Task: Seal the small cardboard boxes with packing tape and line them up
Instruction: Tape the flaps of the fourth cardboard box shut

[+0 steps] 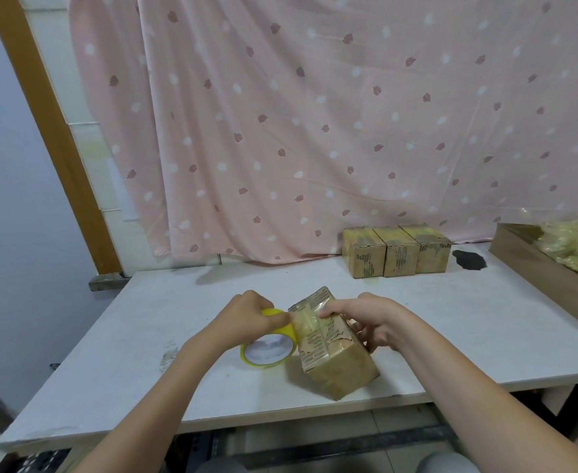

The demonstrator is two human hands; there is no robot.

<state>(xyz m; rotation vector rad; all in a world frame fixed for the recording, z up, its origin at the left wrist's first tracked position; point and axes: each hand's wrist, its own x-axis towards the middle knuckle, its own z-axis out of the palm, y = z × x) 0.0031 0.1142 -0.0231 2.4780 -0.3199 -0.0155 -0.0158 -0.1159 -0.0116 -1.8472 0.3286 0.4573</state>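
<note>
A small cardboard box (335,363) lies tilted on the white table (451,322), near its front edge. My left hand (246,315) grips a yellow tape roll (269,353) just left of the box. A strip of clear tape (303,324) runs from the roll onto the box's top. My right hand (369,319) lies over the box's far side, fingers curled round it and fingertips pressing the tape down. Three sealed boxes (396,252) stand side by side in a row at the back of the table.
A large brown cardboard tray (540,264) with crumpled yellowish plastic in it sits at the right edge. A dark stain (470,259) marks the table beside the row. A pink patterned curtain (315,114) hangs behind the table.
</note>
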